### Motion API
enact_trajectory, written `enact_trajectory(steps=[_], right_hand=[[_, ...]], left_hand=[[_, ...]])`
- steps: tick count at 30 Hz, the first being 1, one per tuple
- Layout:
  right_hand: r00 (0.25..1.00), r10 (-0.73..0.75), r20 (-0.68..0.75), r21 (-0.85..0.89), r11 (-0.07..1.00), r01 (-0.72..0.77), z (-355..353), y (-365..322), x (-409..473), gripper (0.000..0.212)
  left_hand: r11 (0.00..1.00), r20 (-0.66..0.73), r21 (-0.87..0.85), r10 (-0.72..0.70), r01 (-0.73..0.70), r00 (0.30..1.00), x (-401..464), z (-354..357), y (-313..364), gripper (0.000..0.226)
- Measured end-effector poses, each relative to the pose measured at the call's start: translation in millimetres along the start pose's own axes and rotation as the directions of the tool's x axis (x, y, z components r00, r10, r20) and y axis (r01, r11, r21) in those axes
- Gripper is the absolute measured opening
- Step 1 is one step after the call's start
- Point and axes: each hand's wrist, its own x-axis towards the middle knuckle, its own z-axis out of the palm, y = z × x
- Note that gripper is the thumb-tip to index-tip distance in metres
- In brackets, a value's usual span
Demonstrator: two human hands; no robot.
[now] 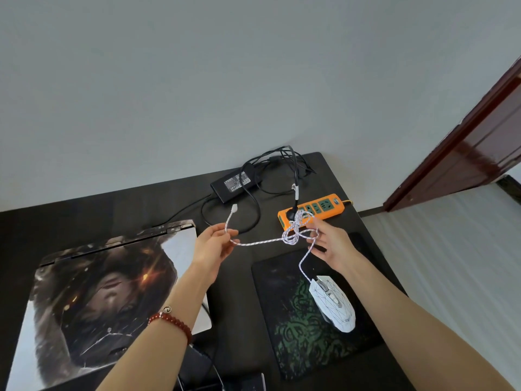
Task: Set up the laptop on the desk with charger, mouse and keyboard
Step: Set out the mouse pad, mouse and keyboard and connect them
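Above the table's middle, the left hand (pixel 215 244) pinches the cable (pixel 262 242) near its plug (pixel 234 208), while the right hand (pixel 328 244) grips its tangled coil. Below, the mouse (pixel 334 303) sits on the pad (pixel 304 314) toward the right edge; the closed laptop (pixel 93 300) lies left, the charger (pixel 234 185) and power strip (pixel 313 211) near the far edge.

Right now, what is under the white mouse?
The white mouse sits on a dark mouse pad with a green pattern, on the black desk. The pad directly beneath it is covered.
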Motion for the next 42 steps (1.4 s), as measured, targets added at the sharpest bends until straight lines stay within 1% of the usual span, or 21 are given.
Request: enact_trajectory(steps=[2, 4, 6, 8, 9, 11, 13, 15, 17, 18, 21, 23, 25, 26, 28, 30, 33, 35, 38, 40, 42], right_hand=[[1.0, -0.012, 0.009, -0.076, 0.997, 0.013, -2, -4, 1, 0.021], [0.999, -0.051, 0.005, -0.068, 0.996, 0.051, -3, -6, 2, 0.018], [0.995, -0.101, 0.015, -0.002, 0.995, 0.101, -6, -7, 2, 0.021], [0.987, -0.147, 0.058, 0.055, 0.988, 0.144, -9, -6, -1, 0.023], [0.981, -0.176, 0.079, 0.046, 0.984, 0.172, -11, -5, -2, 0.023], [0.965, -0.239, 0.106, -0.041, 0.969, 0.244, -14, -2, -4, 0.021], [0.955, -0.285, 0.077, -0.127, 0.948, 0.293, -17, -1, -2, 0.02], [0.955, -0.297, 0.015, -0.147, 0.944, 0.296, -22, 2, 2, 0.022], [0.963, -0.269, -0.02, -0.115, 0.957, 0.266, -28, 7, 6, 0.024], [0.97, -0.243, -0.028, -0.072, 0.968, 0.241, -30, 10, 7, 0.024], [0.982, -0.185, -0.038, 0.038, 0.982, 0.187, -33, 18, 8, 0.021], [0.98, -0.199, -0.018, 0.003, 0.98, 0.199, -32, 22, 6, 0.018], [0.968, -0.245, 0.058, -0.075, 0.966, 0.249, -30, 24, 2, 0.012], [0.958, -0.266, 0.11, -0.086, 0.957, 0.276, -29, 25, 0, 0.009], [0.935, -0.286, 0.21, -0.076, 0.948, 0.308, -28, 23, -3, 0.009], [0.918, -0.279, 0.28, -0.037, 0.953, 0.301, -27, 20, -6, 0.009], [0.917, -0.26, 0.303, 0.038, 0.965, 0.261, -26, 19, -8, 0.013], [0.913, -0.256, 0.316, 0.044, 0.966, 0.255, -27, 20, -8, 0.012], [0.888, -0.265, 0.376, -0.039, 0.953, 0.301, -25, 22, -12, 0.012], [0.869, -0.281, 0.408, -0.213, 0.896, 0.39, -21, 21, -14, 0.012], [0.853, -0.272, 0.445, -0.388, 0.8, 0.458, -19, 21, -15, 0.017]], left_hand=[[0.996, -0.014, 0.086, -0.001, 0.002, 1.0, 0, -1, -4, 0.02], [0.994, -0.056, 0.106, -0.023, 0.029, 0.998, 1, -1, -10, 0.019], [0.991, -0.082, 0.092, -0.087, 0.095, 0.993, 4, -2, -14, 0.018], [0.979, -0.096, 0.072, -0.184, 0.191, 0.978, 7, -3, -19, 0.017], [0.97, -0.102, 0.043, -0.233, 0.238, 0.967, 9, -2, -21, 0.018], [0.954, -0.13, -0.043, -0.3, 0.297, 0.945, 12, -1, -25, 0.02], [0.948, -0.17, -0.129, -0.309, 0.29, 0.936, 16, -1, -26, 0.021], [0.955, -0.19, -0.163, -0.276, 0.247, 0.942, 18, -3, -26, 0.018], [0.967, -0.191, -0.158, -0.229, 0.2, 0.955, 20, -7, -24, 0.018], [0.97, -0.186, -0.164, -0.211, 0.182, 0.96, 20, -8, -23, 0.017], [0.962, -0.133, -0.214, -0.203, 0.172, 0.97, 16, -10, -22, 0.017], [0.959, -0.085, -0.221, -0.2, 0.177, 0.976, 12, -8, -24, 0.019], [0.968, -0.06, -0.187, -0.178, 0.164, 0.982, 10, -4, -25, 0.018], [0.974, -0.064, -0.164, -0.168, 0.156, 0.984, 11, -2, -25, 0.017], [0.982, -0.08, -0.111, -0.16, 0.15, 0.984, 15, 2, -23, 0.019], [0.985, -0.065, -0.051, -0.168, 0.165, 0.984, 18, 6, -22, 0.019], [0.977, 0.002, 0.077, -0.201, 0.2, 0.98, 18, 14, -28, 0.02], [0.967, 0.032, 0.149, -0.216, 0.209, 0.976, 15, 21, -34, 0.021], [0.967, 0.067, 0.147, -0.22, 0.209, 0.973, 14, 36, -37, 0.019], [0.973, 0.078, 0.119, -0.209, 0.199, 0.975, 14, 46, -33, 0.018], [0.977, 0.077, 0.097, -0.197, 0.19, 0.977, 15, 54, -28, 0.017]])
